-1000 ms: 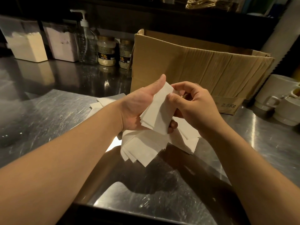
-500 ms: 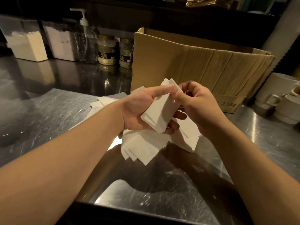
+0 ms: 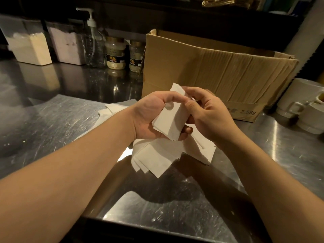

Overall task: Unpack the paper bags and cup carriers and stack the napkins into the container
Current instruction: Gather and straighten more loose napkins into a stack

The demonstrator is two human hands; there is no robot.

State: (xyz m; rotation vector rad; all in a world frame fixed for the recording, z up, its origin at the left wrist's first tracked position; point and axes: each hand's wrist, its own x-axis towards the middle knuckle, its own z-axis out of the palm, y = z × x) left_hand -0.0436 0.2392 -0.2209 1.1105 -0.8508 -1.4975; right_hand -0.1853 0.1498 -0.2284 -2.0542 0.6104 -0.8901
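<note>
Head | left hand (image 3: pixel 149 118), right hand (image 3: pixel 208 116) grip napkins (image 3: pixel 169 122) | cardboard box (image 3: pixel 210 71) behind

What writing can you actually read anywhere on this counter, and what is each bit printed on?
"2.5Kg": printed in dark letters on the lower right front of the cardboard box, at about.
Dark labels with an orange picture on the two gold-lidded jars: there is text, but it is too small and blurred to read.
Nothing readable shows on the pump bottle, the white cups or the napkins.
</note>
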